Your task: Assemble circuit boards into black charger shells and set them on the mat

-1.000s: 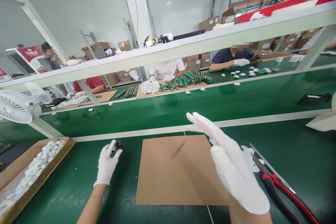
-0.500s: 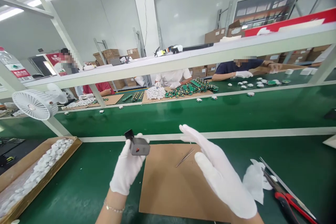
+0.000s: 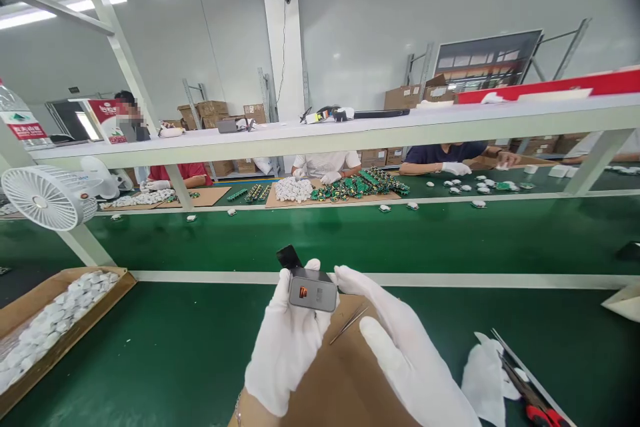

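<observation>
Over green bench (image 3: 150, 347), small grey device (image 3: 313, 293), orange-lit display, in left hand (image 3: 287, 347).

A tray of parts (image 3: 47, 320) lies left of the cardboard sheet (image 3: 345, 380), pliers (image 3: 533, 400) right.

White cloth gloves (image 3: 295, 347) grip a matt grey plastic charger (image 3: 313, 289) over brown cardboard (image 3: 345, 380).

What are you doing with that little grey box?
A person in white gloves holds a small grey box up in the left hand, above a sheet of cardboard on the green bench. The right hand is open, its fingertips touching the box's edge. Tweezers lie on the cardboard, and red-handled cutters lie to the right. Across the belt, other people sort green circuit boards.
</observation>
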Tool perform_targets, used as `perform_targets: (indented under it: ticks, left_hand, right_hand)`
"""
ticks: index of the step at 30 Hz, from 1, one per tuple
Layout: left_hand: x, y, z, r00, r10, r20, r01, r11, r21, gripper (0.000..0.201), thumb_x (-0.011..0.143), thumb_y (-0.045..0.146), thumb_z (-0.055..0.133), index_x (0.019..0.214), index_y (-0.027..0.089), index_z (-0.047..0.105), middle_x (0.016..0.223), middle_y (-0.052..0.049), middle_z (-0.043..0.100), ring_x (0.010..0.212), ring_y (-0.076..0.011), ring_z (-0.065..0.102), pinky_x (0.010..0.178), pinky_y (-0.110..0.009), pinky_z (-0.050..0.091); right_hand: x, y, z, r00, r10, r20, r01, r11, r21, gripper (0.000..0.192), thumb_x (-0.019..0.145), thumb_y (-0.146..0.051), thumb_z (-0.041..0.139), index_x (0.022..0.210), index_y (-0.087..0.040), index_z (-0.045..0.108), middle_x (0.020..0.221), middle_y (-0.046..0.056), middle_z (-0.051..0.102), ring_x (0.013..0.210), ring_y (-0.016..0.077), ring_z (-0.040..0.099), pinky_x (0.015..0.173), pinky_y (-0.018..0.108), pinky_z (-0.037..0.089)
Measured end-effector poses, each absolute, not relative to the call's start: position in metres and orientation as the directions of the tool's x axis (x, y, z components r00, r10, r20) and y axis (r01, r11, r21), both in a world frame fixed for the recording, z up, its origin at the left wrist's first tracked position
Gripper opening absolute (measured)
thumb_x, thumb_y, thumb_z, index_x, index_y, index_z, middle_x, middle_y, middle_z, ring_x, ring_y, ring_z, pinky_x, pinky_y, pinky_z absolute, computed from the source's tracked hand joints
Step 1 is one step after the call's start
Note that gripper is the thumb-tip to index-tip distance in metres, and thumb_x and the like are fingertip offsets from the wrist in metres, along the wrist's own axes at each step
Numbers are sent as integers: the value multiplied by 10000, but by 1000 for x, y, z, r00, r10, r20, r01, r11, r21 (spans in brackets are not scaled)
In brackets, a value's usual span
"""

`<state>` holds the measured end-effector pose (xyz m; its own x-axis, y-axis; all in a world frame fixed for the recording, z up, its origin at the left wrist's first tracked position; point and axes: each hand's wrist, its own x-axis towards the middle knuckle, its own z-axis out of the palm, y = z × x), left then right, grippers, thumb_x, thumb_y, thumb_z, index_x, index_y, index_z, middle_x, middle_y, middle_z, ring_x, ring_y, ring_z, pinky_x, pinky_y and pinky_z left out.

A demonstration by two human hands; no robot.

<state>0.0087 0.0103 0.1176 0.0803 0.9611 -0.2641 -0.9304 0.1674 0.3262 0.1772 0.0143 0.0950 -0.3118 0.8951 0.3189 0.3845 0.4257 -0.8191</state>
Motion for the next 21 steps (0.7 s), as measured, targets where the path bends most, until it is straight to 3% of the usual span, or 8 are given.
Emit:
perform_targets:
  ticks: [4,7,9,13,14,16,19,21]
  left_hand:
    - [10,10,110,90,990,-106,-833,133,537,421,935,487,519,1283,255,565,1151,-103,663,1090,-270,640,857,-398,580]
    - [10,10,105,-16,999,37,-669,-38,742,548,852,507,643,1341,304,502,1109,-87,652,1007,-258,659,821,-372,580]
    - [8,13,103,-84,989,122,-561,-148,814,663,758,473,760,1346,315,497,1131,-72,632,990,-231,652,846,-323,565]
    - [2,22,99,-73,988,134,-566,-152,811,689,703,431,812,1315,317,516,1123,-43,619,958,-204,638,790,-292,579]
    - [1,24,98,-53,994,99,-600,-111,792,651,718,409,801,1301,318,526,1114,-36,621,955,-201,639,784,-296,585]
    - [1,26,96,-18,999,40,-637,-42,769,582,726,343,795,1258,318,559,1137,-26,622,993,-200,635,811,-292,585]
    - [5,32,88,-14,1000,6,-608,-13,794,537,684,309,816,1178,323,607,1176,-12,621,1051,-220,623,809,-271,587]
    - [11,40,80,-9,1000,11,-551,-14,834,524,665,358,823,1144,339,611,1141,2,627,1034,-234,628,741,-266,595]
  right_hand:
    - [172,16,97,-335,876,348,386,465,-797,464,959,-547,361,1416,-472,365,1486,-73,428,1384,291,378,1142,594,309]
    - [174,18,107,-335,862,381,376,493,-785,437,967,-500,373,1397,-432,412,1458,-48,470,1361,270,414,1138,558,329]
    - [180,26,112,-284,865,414,364,497,-788,399,970,-459,388,1346,-376,491,1407,-20,529,1313,249,472,1125,501,367]
    - [192,58,89,-111,892,437,518,428,-741,383,1002,-358,309,1266,-226,553,1324,70,595,1214,208,561,1056,391,450]
    - [192,65,75,-132,895,426,650,403,-644,417,1005,-306,254,1298,-184,525,1334,109,582,1233,221,546,1073,423,426]
    - [190,72,40,-185,911,370,740,377,-557,403,939,-185,344,1273,-125,562,1300,173,596,1218,279,556,1067,498,408]
    - [182,67,-8,-386,884,265,762,467,-448,410,796,-163,577,1194,-242,636,1347,59,588,1224,243,556,1059,396,441]
    - [184,58,-26,-396,890,225,787,455,-416,451,802,-236,618,1248,-296,596,1399,9,545,1285,235,502,1103,423,396]
